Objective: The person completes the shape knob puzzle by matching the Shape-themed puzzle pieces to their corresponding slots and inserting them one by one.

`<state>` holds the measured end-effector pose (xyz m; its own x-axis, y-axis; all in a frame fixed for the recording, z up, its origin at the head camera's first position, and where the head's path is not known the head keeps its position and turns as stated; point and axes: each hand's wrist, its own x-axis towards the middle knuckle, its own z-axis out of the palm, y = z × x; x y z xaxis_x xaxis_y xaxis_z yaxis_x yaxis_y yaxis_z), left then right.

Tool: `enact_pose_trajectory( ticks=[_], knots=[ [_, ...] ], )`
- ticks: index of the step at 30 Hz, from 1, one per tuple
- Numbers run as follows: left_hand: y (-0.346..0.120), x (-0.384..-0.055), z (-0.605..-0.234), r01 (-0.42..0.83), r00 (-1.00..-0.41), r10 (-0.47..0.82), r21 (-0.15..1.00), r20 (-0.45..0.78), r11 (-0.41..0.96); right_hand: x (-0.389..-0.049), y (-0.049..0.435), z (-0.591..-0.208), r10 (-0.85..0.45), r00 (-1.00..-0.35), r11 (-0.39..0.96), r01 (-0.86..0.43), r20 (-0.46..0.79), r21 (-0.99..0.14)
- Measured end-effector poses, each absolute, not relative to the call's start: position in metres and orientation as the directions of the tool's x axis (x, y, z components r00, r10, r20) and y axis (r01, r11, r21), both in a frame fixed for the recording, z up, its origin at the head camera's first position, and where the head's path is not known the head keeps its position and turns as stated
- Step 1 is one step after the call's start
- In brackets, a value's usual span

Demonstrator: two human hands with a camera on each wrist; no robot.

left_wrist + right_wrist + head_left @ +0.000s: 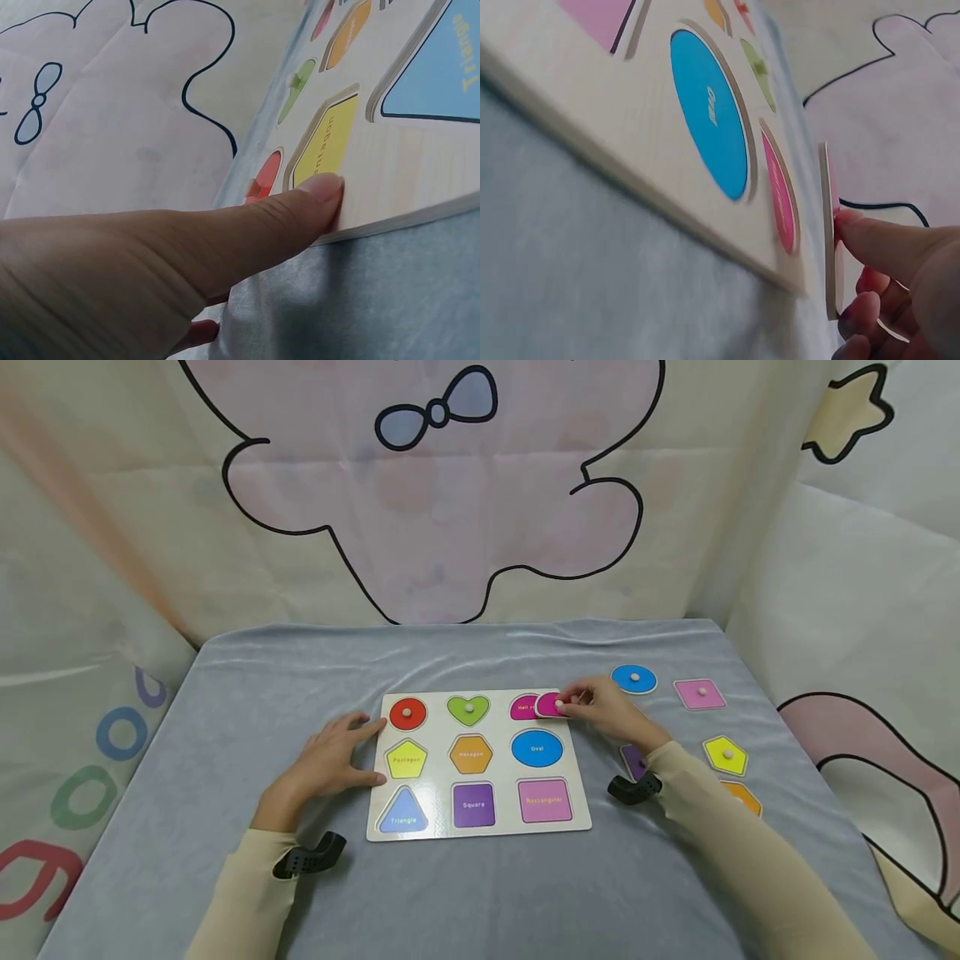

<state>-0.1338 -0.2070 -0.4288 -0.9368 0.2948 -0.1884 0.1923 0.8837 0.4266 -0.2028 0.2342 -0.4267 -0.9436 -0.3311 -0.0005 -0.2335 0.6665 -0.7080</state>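
Note:
A white wooden shape puzzle board lies on the grey cloth. My left hand rests at its left edge, thumb pressing the rim beside the yellow pentagon recess. Between thumb and fingertips my right hand pinches the knob of a magenta half-circle puzzle piece. That piece is tipped on edge in the right wrist view, raised near the board's far right corner. It partly covers the matching magenta recess in the head view. A red circle and a green heart, both knobbed, sit in the board.
Right of the board lie knobbed pieces: a blue oval, a pink rectangle and a yellow pentagon. An orange piece and a purple piece are partly hidden by the right arm. Printed curtains hang behind the table.

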Motion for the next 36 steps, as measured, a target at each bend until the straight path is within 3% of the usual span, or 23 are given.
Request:
enact_pose_trajectory(
  ticks=[21,36],
  knots=[
    [-0.206,-0.135,-0.426,0.196,-0.935,0.299,0.423,-0.193,0.885,-0.214,0.19,-0.431,-0.376,-0.925,0.717,-0.255,-0.052,-0.649],
    [-0.205,-0.133,-0.427,0.202,-0.935,0.303,0.428,-0.182,0.881,-0.208,0.188,-0.434,-0.386,-0.922,0.731,-0.307,0.002,-0.609]
  ],
)
